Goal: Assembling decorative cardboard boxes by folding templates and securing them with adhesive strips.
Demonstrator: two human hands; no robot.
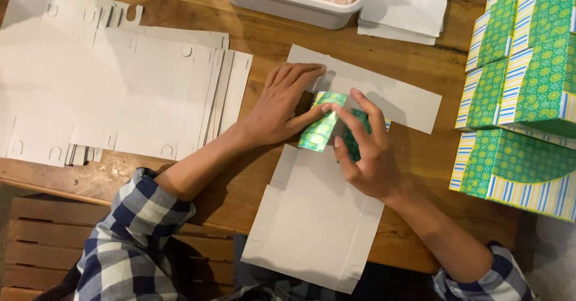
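Presently, hands: both at the middle of the table (264, 40), on one flat box blank.
Left hand (282, 106): spread flat, palm down, pressing on the grey box blank (312, 217); fingertips reaching its upper panel, thumb against the green flap; gripping nothing, just pressing.
Right hand (366, 148): fingers curled over the folded green patterned flap (321, 130), pinching it with thumb and forefinger.
Box blank: unfolded grey card, lying from the middle of the table down over its near edge; green printed side showing only at the turned-up flap between the hands.
Stack of blanks (114, 91): grey die-cut card sheets, fanned, by the left edge of the table; well apart from the hands.
Finished boxes (522, 85): green patterned with blue and yellow striped edges, piled along the right edge.
White tray (288, 4): at the far edge, compartments holding pale contents; loose white sheets (405, 7) just beside it.
Sleeves: blue and white check, pushed up both forearms.
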